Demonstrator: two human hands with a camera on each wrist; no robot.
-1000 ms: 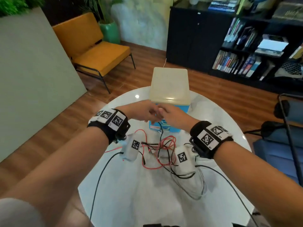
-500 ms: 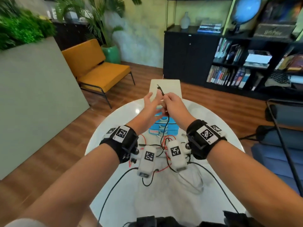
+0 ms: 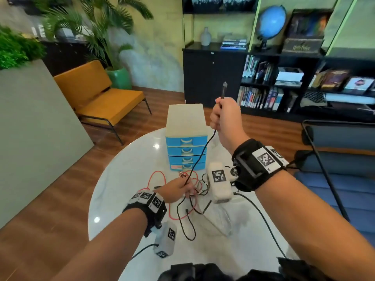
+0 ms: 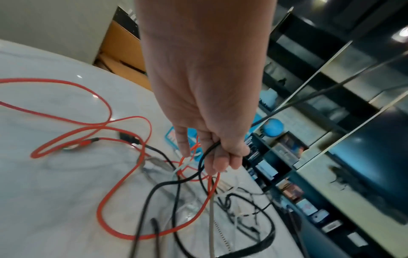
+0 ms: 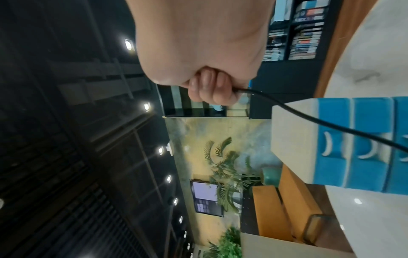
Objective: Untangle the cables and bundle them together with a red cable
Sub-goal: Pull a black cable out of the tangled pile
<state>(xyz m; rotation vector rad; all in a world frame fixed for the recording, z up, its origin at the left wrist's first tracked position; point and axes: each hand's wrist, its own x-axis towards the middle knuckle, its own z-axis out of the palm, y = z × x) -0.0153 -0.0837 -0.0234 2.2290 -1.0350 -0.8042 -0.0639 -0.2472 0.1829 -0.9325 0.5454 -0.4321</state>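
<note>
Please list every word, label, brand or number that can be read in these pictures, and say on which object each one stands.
"Harry Potter": gold lettering on the dark box on the shelf, right of the globe.
Book spines on the bookshelf: too small and blurred to read.
Label on the lowest drawer of the blue drawer unit: blurred, unreadable.
Wall screen: text too small to read.
Wristband squares: coded patterns, no words.

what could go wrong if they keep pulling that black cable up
The black cable runs taut from the raised right hand down into the left hand, whose grip also bunches red cable. Pulling harder may tighten the tangle rather than free it. The line also passes close in front of the blue drawer unit and might snag or nudge it.
</note>
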